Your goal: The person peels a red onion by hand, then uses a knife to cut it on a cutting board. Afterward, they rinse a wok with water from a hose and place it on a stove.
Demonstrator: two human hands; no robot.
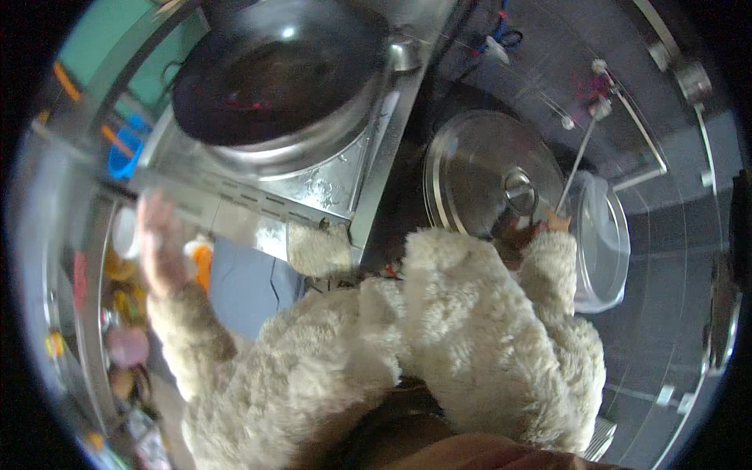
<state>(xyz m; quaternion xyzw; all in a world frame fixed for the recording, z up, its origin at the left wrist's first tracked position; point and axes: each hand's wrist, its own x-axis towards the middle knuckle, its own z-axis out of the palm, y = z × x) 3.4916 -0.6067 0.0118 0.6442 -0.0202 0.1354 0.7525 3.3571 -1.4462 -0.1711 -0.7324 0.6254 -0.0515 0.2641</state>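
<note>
My left hand (160, 241) is motion-blurred. Its fingers reach forward beside the stove's front left corner, and nothing shows in it. My right hand (558, 222) is by the lower end of a thin metal rod (577, 158); whether the fingers grip it is unclear. Just left of that hand lies a round, shiny lid (470, 164) with a loop handle (521, 191). Right of the hand stands a round bin (602, 258) with a clear plastic liner. A large dark wok (276, 70) sits on a stainless-steel stove (329, 191) ahead of me.
A beige cloth (319, 248) hangs at the stove's front edge. Shelves with assorted items (126, 346) run along the left, near a blue container (124, 155). At right, a metal wall rack (639, 126) projects from dark tiles. Cables (499, 38) hang at the back.
</note>
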